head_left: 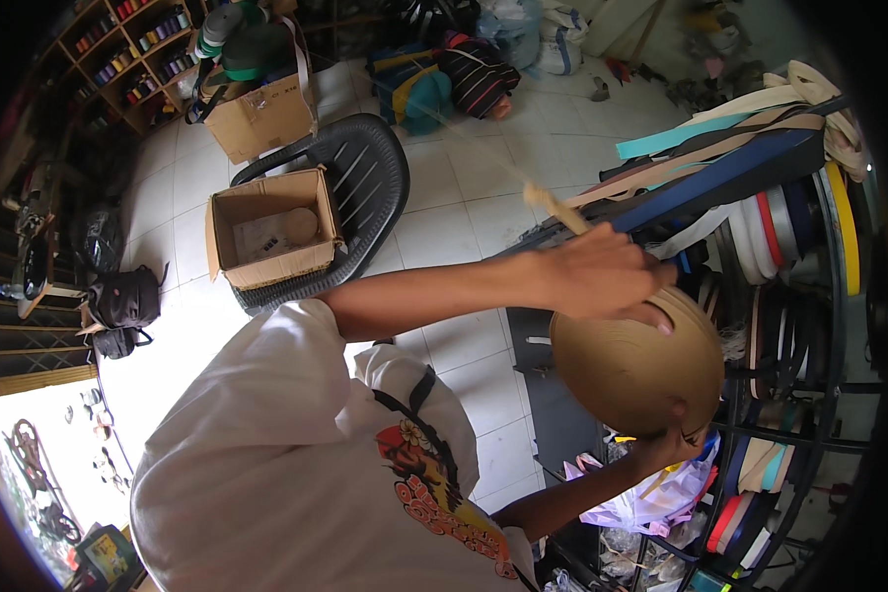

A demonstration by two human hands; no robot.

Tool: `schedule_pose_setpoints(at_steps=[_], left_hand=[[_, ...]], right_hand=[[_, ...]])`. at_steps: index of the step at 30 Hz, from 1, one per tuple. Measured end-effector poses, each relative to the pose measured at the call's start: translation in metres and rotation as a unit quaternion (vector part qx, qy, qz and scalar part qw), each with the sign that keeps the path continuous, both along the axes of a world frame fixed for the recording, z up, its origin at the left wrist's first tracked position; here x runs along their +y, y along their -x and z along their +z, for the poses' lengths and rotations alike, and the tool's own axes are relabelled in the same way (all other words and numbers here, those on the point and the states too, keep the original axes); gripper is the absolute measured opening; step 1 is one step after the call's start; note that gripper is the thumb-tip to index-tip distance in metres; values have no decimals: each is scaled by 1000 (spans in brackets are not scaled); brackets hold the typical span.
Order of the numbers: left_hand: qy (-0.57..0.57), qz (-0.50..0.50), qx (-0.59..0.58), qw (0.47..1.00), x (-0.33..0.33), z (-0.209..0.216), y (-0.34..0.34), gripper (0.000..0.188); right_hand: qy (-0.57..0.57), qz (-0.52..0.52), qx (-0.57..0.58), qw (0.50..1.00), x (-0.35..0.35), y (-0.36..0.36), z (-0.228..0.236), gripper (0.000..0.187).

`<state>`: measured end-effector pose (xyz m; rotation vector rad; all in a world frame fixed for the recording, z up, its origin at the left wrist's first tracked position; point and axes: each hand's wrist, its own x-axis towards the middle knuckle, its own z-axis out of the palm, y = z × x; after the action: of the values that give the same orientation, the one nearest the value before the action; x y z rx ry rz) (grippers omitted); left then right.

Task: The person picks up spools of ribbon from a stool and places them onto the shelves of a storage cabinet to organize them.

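A large disc-shaped roll of tan webbing strap [633,370] is held up between my two hands, in front of a black rack. My left hand [602,276] is closed at the roll's upper edge, with its thumb lying over the flat face. A loose end of tan strap [559,207] sticks out past this fist, slightly blurred. My right hand [676,439] grips the roll's lower edge; some of its fingers are hidden behind the roll.
The black rack [844,345] carries several strap rolls. Coloured straps [710,148] lie across its top, and a plastic bag [641,503] sits low by it. A black chair [370,187] holds an open cardboard box [271,232]. Thread shelves [133,59] stand at the far left.
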<state>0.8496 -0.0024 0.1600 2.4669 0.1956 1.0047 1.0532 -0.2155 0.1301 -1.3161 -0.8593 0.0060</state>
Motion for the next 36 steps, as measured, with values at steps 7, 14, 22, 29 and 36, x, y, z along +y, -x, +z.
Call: schedule_pose_setpoints(at_steps=[7,14,22,29,36], left_hand=[[33,18,-55,998,-2,-10,14,55],[-40,-18,96,994,-4,-3,28,49],[-117,62,-4,991,4,-20,43,55],[-73,118,-26,990,28,-39,58,55],[-125,84,86,985,12,-60,60,54]], right_hand=[[-87,22,153,984,16,17,-63,60],[230,178,-135,947,51,34,6,70],[272,155,-178,933,86,56,21,48],[107,106,-40,988,90,69,-47,46],[332,328,-211,859,134,93,-9,54]])
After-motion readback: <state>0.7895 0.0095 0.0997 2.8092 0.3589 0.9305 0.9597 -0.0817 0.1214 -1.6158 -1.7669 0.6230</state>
